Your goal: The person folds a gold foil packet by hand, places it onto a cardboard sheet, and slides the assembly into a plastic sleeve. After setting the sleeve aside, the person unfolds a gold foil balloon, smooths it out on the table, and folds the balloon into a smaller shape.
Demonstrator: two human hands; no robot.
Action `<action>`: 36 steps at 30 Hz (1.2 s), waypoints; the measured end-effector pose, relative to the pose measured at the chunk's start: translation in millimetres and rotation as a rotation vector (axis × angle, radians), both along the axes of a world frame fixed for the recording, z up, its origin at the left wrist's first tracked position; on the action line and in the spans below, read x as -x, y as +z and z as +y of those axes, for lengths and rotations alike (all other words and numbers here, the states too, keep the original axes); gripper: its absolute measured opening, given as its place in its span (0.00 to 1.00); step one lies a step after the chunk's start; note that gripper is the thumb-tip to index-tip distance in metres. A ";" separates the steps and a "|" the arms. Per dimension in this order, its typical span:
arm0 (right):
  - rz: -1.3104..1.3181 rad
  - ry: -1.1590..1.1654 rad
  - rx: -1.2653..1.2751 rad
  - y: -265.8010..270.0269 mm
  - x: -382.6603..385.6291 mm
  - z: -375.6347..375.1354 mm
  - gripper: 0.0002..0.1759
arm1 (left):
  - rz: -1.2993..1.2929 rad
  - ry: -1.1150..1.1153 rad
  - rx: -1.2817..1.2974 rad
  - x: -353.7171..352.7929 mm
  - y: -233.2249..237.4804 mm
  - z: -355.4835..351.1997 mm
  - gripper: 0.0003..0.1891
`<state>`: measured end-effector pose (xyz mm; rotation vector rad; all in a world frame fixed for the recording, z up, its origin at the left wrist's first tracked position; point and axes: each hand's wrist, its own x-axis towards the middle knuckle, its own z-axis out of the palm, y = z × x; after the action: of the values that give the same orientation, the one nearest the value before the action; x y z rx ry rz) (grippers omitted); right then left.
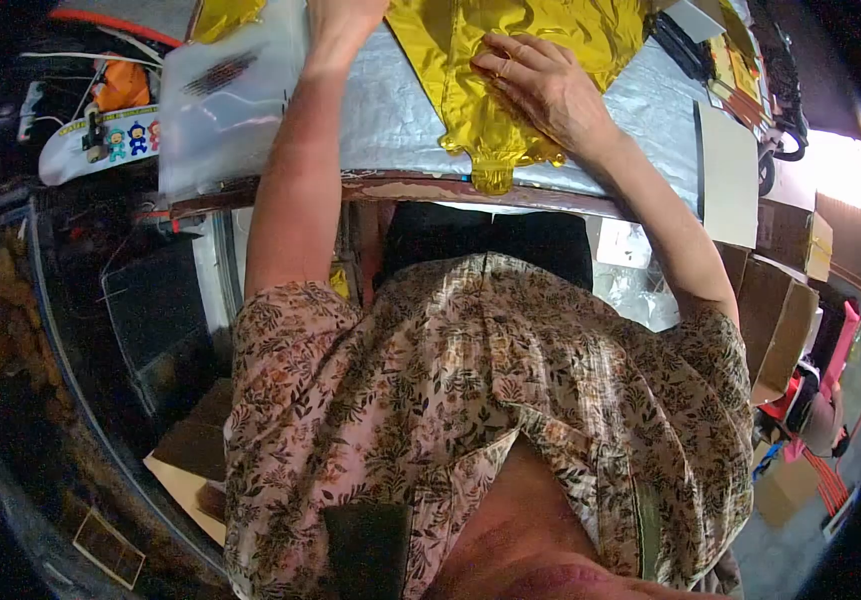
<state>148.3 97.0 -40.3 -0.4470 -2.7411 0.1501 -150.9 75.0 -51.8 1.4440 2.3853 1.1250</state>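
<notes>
A shiny gold foil balloon (470, 110) lies flat, uninflated, on the silver-covered table (380, 130), its narrow tabbed end hanging at the front edge. My right hand (548, 88) rests on the balloon, palm down, fingers stretched out over the foil. My left hand (346, 22) is at the top edge, left of the balloon; its fingers are cut off by the frame, so whatever they touch is hidden. Beside my left forearm are clear plastic bags (235, 110) with a dark printed patch. Another gold foil piece (226, 16) shows at the top left.
A white board with cartoon figures (100, 150) and an orange item (122, 82) are on the left. A pale card (728, 170) lies at the table's right edge, near a black object (680, 45). Cardboard boxes (782, 325) stand on the lower right.
</notes>
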 end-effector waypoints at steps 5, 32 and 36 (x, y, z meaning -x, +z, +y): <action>0.002 0.010 -0.035 -3.0 -0.3 1.5 0.25 | -0.485 -0.136 -0.143 -6.6 9.9 0.3 0.16; -0.014 -0.006 -0.035 -0.2 -1.2 -0.7 0.26 | -0.375 -0.426 0.170 -70.8 46.4 29.6 0.15; -0.009 0.002 -0.022 -0.8 -0.9 -0.2 0.25 | -0.380 -0.399 0.135 -75.3 33.4 33.2 0.14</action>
<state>149.2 96.8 -41.1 -0.4405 -2.7495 0.1180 -75.6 108.2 -18.4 1.4241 1.7827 1.0053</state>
